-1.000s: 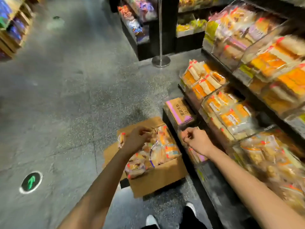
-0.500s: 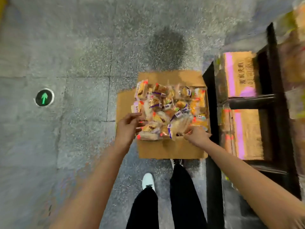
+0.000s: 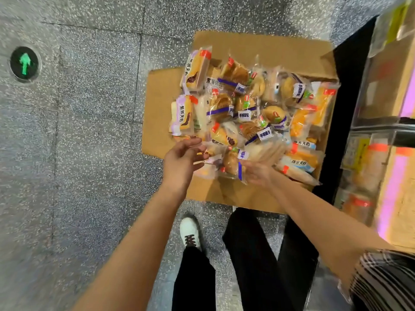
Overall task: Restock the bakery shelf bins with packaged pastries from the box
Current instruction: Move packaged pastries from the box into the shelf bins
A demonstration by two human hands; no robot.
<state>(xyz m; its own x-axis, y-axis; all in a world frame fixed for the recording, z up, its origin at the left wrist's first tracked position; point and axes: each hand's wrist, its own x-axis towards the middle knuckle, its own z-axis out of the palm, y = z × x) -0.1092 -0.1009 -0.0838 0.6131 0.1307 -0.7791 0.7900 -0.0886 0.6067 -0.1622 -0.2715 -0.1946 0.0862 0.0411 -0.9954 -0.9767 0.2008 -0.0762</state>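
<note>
Speckled floor [image 3: 78,131] | cardboard box [image 3: 258,48] heaped with packaged pastries [image 3: 244,108] | left hand [image 3: 179,162], right hand [image 3: 258,173] at box's near edge, fingers loosely apart, gripping nothing | advice: gather several packets by their bodies.

Single head-worn view, looking steeply down from above at the cardboard box [image 3: 265,48] on the speckled floor [image 3: 78,131]. Close enough for both forearms to fill the lower frame. Right edge, perhaps the shelf [image 3: 390,86], smeared by wide-angle blur.
</note>
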